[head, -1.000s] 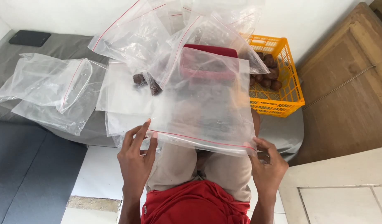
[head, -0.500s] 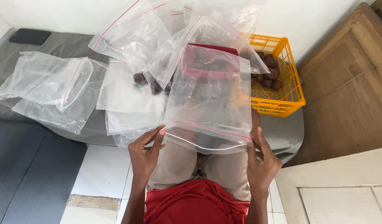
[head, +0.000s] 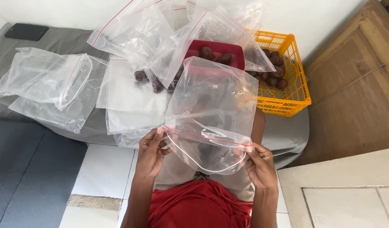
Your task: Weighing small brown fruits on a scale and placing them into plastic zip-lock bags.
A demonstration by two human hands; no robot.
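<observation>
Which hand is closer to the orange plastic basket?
Right. The right hand pinches the clear zip-top plastic bag at its open mouth, just below and left of the orange plastic basket. The left hand grips the bag's opposite corner, farther away.

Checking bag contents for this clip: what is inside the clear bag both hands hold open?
The clear bag, pulled open by the left hand and right hand, looks empty. Through it only the red tray and the person's lap show, blurred.

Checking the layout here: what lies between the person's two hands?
In the head view, the open mouth of the clear zip bag spans from the left hand to the right hand; each hand pinches one end.
</observation>
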